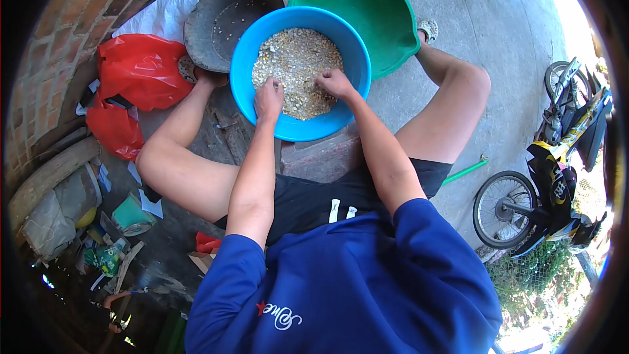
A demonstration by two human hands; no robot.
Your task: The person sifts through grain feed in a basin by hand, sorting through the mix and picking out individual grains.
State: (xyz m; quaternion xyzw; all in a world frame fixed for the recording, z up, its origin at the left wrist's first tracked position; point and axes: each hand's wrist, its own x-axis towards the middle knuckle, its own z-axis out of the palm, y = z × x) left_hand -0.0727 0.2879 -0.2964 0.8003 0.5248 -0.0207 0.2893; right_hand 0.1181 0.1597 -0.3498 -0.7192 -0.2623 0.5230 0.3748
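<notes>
A round blue basin (pixel 358 46) stands between my knees, holding a wide layer of pale yellow and whitish grain (pixel 298 59) that looks like broken corn. My left hand (pixel 268 99) is over the near left part of the grain, its fingers curled together. At the right side of the basin, my right hand (pixel 335 83) has its fingertips pinched close to the grain. Whatever lies between the fingers of either hand is too small or hidden to make out. Both wrists pass over the basin's near rim.
Behind the basin are a dark shallow pan (pixel 216 26) with a few scattered kernels and a green scoop-shaped basin (pixel 373 6). Red plastic bags (pixel 141 69) lie at left by a brick wall (pixel 46 59). A motorcycle (pixel 550 177) stands at right on the concrete floor (pixel 472 39).
</notes>
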